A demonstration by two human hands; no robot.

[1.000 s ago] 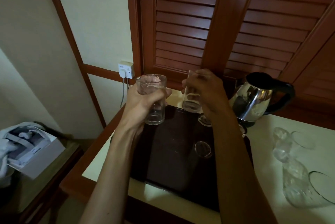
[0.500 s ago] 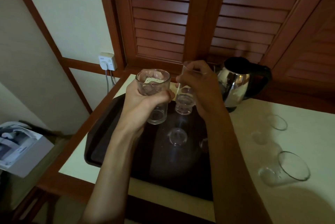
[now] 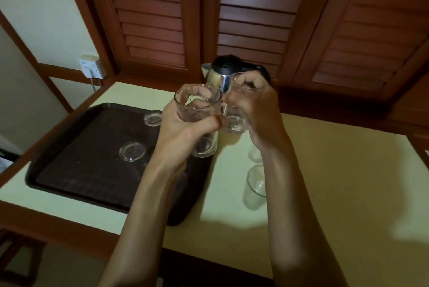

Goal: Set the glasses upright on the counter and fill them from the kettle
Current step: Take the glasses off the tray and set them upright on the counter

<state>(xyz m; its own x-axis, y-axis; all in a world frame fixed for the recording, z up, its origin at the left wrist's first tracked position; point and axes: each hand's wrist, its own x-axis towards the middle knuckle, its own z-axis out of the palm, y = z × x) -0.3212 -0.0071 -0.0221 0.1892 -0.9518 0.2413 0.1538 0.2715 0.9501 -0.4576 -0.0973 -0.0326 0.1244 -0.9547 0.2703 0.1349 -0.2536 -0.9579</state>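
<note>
Two glasses are up in the air at centre frame, one in each fist, over the pale counter [image 3: 325, 170] that fills the lower right. The dark tray [image 3: 81, 159] lies at the left with two more glasses standing on it, one [image 3: 132, 152] mid-tray and one [image 3: 152, 118] near its far edge; two others [image 3: 254, 188] sit on the counter just right of centre, partly hidden behind the right forearm. The kettle [image 3: 220, 73] waits at top centre, behind the hands.

I'd set both down mouth-up on bare counter, well apart and clear of the kettle's base.

Both forearms rise from the bottom edge. The left hand [image 3: 183, 129] wraps the nearer glass [image 3: 197, 110], mouth up; the right hand [image 3: 255, 110] curls round the second glass [image 3: 235, 122].
</note>
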